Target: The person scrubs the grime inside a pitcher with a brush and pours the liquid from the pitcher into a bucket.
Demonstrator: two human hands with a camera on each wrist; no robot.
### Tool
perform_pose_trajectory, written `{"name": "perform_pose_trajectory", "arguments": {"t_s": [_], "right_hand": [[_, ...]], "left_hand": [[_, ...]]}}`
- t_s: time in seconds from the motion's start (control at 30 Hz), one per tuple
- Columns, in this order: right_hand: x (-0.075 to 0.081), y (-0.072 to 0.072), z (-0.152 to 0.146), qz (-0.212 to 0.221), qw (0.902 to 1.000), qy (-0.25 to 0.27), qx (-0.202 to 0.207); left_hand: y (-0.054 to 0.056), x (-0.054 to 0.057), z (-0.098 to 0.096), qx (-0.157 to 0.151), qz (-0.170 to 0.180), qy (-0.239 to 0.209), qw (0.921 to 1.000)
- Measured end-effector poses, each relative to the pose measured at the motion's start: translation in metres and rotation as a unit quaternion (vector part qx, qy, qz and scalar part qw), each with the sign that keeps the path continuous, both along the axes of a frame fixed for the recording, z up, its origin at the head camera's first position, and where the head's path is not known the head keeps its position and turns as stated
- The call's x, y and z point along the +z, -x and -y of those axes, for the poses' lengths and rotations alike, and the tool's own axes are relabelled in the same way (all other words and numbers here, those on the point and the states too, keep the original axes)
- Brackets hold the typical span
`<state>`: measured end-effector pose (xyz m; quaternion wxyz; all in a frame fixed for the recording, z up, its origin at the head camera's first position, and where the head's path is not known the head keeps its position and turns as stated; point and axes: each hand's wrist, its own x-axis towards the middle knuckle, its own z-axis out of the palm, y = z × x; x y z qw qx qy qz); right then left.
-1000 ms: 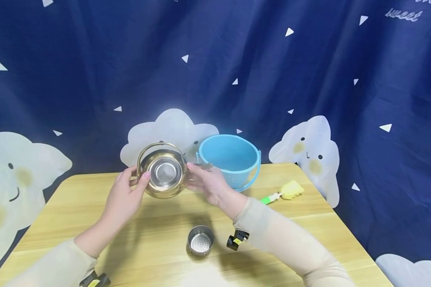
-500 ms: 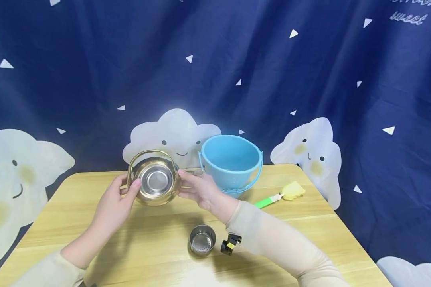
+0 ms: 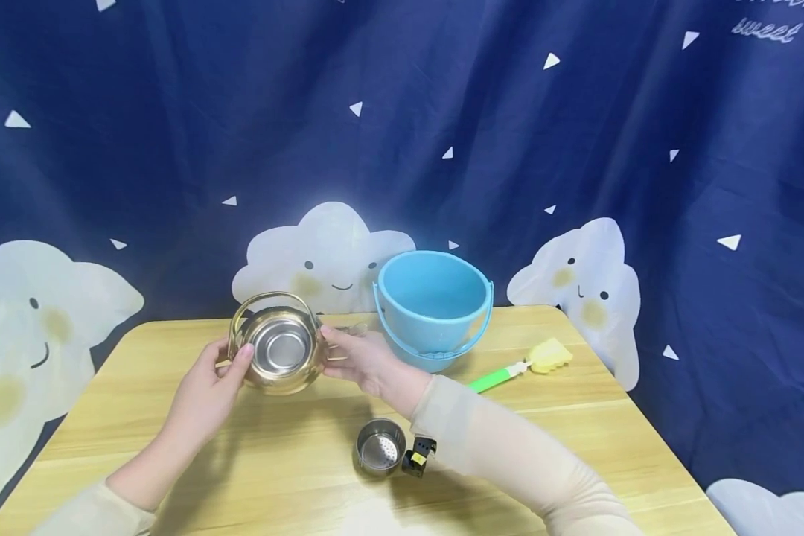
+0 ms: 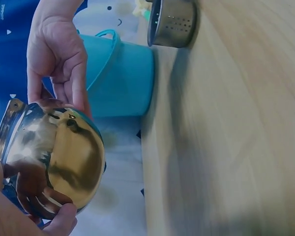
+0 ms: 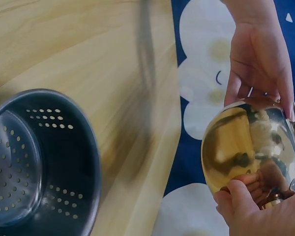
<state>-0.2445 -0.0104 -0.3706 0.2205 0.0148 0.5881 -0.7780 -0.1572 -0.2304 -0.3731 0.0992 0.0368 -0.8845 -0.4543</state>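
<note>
A shiny gold teapot (image 3: 284, 378) with an arched top handle (image 3: 272, 295) is held above the table, tipped so its silvery inside faces the head camera. My left hand (image 3: 201, 394) grips its left side, thumb at the rim. On the opposite side my right hand (image 3: 375, 366) holds it between thumb and fingers; a spout-like part shows by those fingers. Both wrist views show the teapot's rounded gold body (image 4: 73, 162) between the two hands. Below, a small metal strainer basket (image 3: 380, 447) with a perforated bottom stands upright on the table, apart from both hands.
Behind my right hand stands a light blue bucket (image 3: 432, 335) with its handle hanging down in front. A yellow sponge brush (image 3: 549, 356) with a green handle lies to its right. A dark blue curtain (image 3: 402, 149) with cloud faces hangs behind the wooden table (image 3: 576, 447).
Both hands have carried the teapot a little left and downward. It stays tipped toward the head camera, in the same two-handed hold.
</note>
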Motion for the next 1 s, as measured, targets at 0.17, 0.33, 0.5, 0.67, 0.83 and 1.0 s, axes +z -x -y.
{"name": "perform_pose_trajectory", "arguments": {"t_s": [0.17, 0.33, 0.5, 0.67, 0.83, 1.0], "right_hand": [[-0.007, 0.004, 0.002, 0.01, 0.9995, -0.025, 0.015], [-0.012, 0.009, 0.003, 0.027, 0.9978, -0.044, 0.041], [-0.018, 0.01, 0.005, 0.044, 0.9965, -0.044, 0.056], [-0.025, 0.012, 0.007, 0.045, 0.9946, -0.062, 0.069], [-0.031, 0.016, 0.007, 0.017, 0.9899, -0.099, 0.1], [-0.036, 0.021, 0.005, 0.002, 0.981, -0.139, 0.135]], "left_hand": [[0.001, -0.009, 0.004, -0.001, 0.018, 0.001, 0.9998], [0.001, -0.016, 0.007, -0.005, 0.026, -0.007, 0.9996], [0.0, -0.022, 0.01, -0.004, 0.045, -0.008, 0.9989], [-0.001, -0.028, 0.012, -0.007, 0.063, -0.027, 0.9976], [0.001, -0.032, 0.014, -0.018, 0.073, -0.044, 0.9962], [0.005, -0.037, 0.015, -0.027, 0.09, -0.044, 0.9946]]}}
